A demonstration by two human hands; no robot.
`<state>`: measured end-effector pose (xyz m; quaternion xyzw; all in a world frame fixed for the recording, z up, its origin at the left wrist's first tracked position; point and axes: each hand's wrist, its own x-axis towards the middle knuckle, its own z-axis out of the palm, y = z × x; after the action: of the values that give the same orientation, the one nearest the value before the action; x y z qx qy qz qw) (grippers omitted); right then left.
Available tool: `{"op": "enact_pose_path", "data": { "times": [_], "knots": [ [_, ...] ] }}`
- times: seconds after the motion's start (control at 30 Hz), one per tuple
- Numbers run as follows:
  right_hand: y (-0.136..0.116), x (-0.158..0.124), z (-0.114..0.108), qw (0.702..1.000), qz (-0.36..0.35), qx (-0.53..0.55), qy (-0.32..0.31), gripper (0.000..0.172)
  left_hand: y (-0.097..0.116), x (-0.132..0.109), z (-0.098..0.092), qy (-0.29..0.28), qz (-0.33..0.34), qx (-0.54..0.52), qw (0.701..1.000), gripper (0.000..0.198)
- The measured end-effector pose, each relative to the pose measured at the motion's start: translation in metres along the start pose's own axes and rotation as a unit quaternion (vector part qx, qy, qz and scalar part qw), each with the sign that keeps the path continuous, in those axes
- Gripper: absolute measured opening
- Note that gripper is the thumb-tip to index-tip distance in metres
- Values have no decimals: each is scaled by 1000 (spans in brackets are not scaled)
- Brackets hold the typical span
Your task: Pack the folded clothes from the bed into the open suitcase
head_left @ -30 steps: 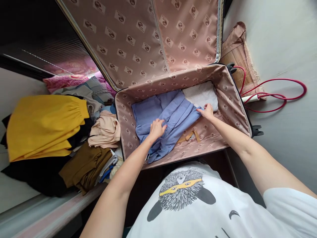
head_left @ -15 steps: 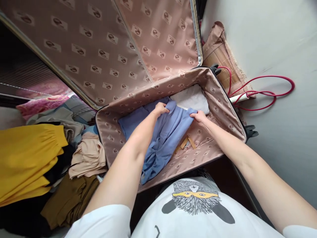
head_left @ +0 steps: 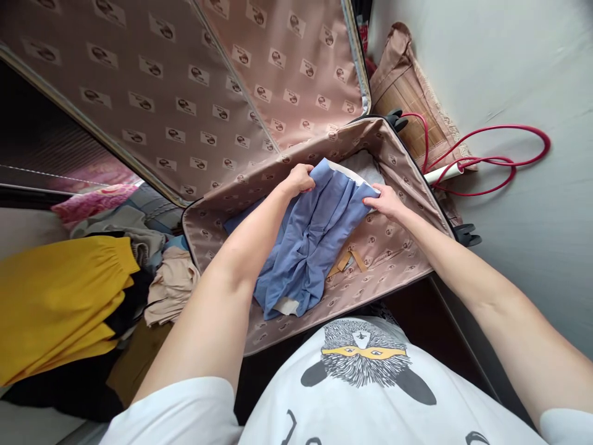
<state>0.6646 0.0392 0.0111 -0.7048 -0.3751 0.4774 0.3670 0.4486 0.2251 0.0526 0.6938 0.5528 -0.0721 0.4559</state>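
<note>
A blue cloth garment (head_left: 310,228) hangs gathered between my hands inside the open suitcase (head_left: 407,262). My left hand (head_left: 300,179) pinches its upper left corner, and my right hand (head_left: 383,201) grips the upper right corner. White lining shows along the raised edge and at the lower end near the suitcase's front rim. More blue fabric lies under my left forearm. A folded light grey cloth (head_left: 368,170) is partly hidden behind the raised edge. Tan straps (head_left: 349,261) rest on the patterned lining of the suitcase floor.
The suitcase lid (head_left: 194,99) leans open at the back. Left of the case lie a yellow garment (head_left: 65,296), a beige cloth (head_left: 171,284) and other clothes. On the right are a red cord (head_left: 500,130), a wooden-slatted mat (head_left: 412,117) and a pale wall (head_left: 523,235).
Both hands have lifted the garment's upper edge, opening it so that white lining shows. The right hand has shifted slightly right, and the garment now covers more of the grey cloth.
</note>
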Motion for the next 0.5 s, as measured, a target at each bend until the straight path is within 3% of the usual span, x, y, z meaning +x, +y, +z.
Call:
{"op": "enact_pose_path", "data": {
  "times": [0.1, 0.17, 0.27, 0.37, 0.43, 0.5],
  "knots": [
    [-26, -42, 20, 988, -85, -40, -122, 28, -25, -46, -20, -69, 58, -47, 995, 36],
    [-39, -79, 47, 967, -109, -90, -210, 23, -55, -85, -36, -117, 81, -19, 990, 28],
    [-49, -132, 101, 917, -113, -176, -341, 18, -115, -149, -48, -181, 33, 33, 982, 16],
    [-46, -166, 158, 857, -88, -203, -465, 14, -182, -202, -30, -216, 35, 57, 974, 2],
    [-41, -175, 189, 841, -50, -190, -504, 16, -220, -226, -5, -239, 62, 112, 963, 10],
    [-36, -176, 212, 840, -29, -178, -512, 31, -249, -240, 21, -266, 71, 172, 946, 23]
  ]
}}
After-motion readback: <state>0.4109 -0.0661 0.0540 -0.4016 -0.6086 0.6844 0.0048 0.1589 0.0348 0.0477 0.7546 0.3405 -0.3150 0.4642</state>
